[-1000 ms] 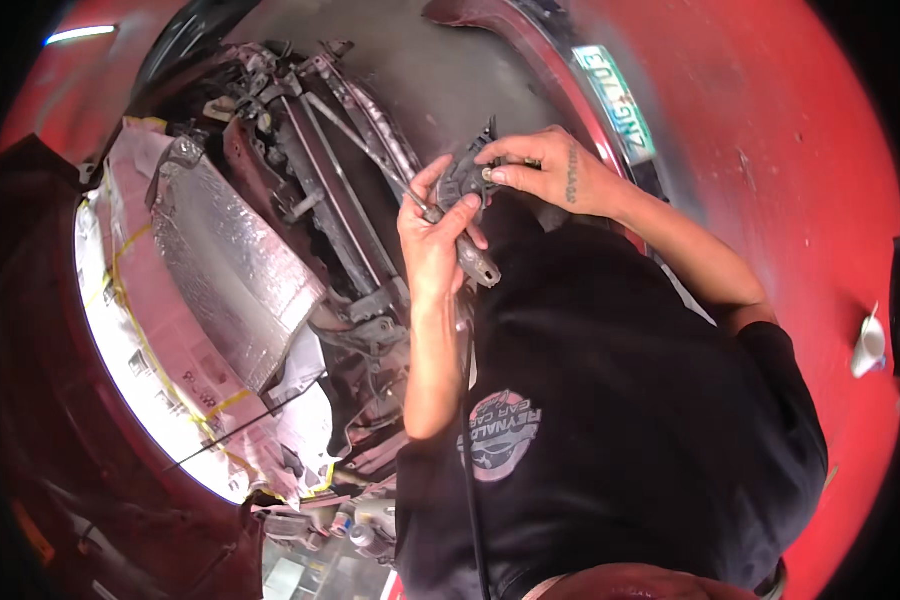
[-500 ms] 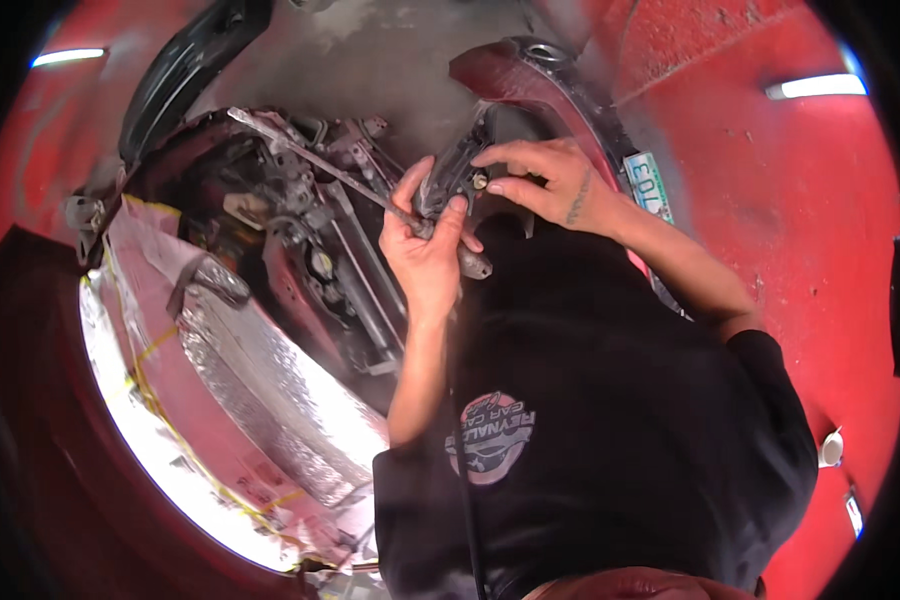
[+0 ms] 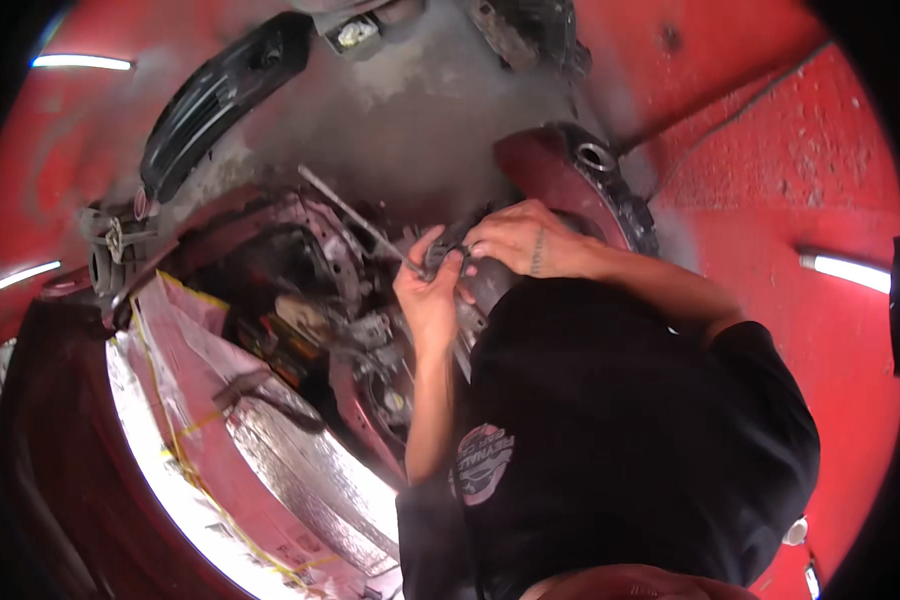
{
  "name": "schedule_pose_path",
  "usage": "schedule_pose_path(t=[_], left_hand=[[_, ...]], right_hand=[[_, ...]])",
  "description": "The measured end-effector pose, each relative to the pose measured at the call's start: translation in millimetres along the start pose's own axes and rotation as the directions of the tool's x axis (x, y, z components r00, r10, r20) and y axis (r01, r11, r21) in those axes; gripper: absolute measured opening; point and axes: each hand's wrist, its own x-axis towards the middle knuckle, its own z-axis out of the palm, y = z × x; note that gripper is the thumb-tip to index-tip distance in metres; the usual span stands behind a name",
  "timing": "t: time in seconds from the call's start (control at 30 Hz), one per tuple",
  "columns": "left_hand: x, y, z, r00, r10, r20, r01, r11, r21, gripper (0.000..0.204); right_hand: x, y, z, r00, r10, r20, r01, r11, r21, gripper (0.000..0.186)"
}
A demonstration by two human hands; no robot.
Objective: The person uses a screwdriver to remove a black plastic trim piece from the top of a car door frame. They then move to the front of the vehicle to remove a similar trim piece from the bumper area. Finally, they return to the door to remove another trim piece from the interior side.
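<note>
My left hand [image 3: 428, 300] is closed round a dark, blackish car part [image 3: 450, 246], its thumb pressed on the near side. A long thin metal rod [image 3: 350, 210] sticks out of the same grip, slanting up and to the left over the engine bay. My right hand [image 3: 530, 240] has its fingertips pinched together at the right end of the dark part, touching it next to my left thumb. Fingers cover most of the part, so its exact kind is hidden.
To the left lies an opened engine bay [image 3: 305, 310], beside a panel masked with paper and yellow tape [image 3: 195, 400]. Silver foil [image 3: 290, 455] runs alongside. A dark red fender [image 3: 545, 170] stands ahead; a black bumper piece [image 3: 225, 105] lies at the far left.
My right hand, apart with thumb and fingers spread before, has closed in on the dark part beside my left hand. The view has shifted, showing more floor ahead.
</note>
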Motion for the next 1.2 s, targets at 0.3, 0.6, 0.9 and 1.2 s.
schedule_pose_path(t=[0.3,0.6,0.9,1.2], left_hand=[[137.4,30.6,0.0,0.986,-0.141,-0.093,0.138,0.990,-0.035,0.031],[319.6,50.7,-7.0,0.974,-0.220,-0.049,0.216,0.974,-0.069,0.036],[506.7,112.1,-46.6,0.963,-0.267,0.038,0.267,0.964,0.007,0.037],[603.1,135.3,-71.3,0.911,-0.400,0.099,0.390,0.914,0.108,0.036]], right_hand=[[120.8,78.8,-13.9,0.989,0.147,-0.012,-0.141,0.967,0.211,0.012],[260.1,181.9,-50.4,0.970,0.224,0.094,-0.240,0.943,0.231,0.023],[415.8,254.0,-31.9,0.897,0.427,-0.113,-0.379,0.876,0.299,0.017],[496.4,297.7,-21.7,0.869,0.449,-0.208,-0.406,0.888,0.218,0.017]])
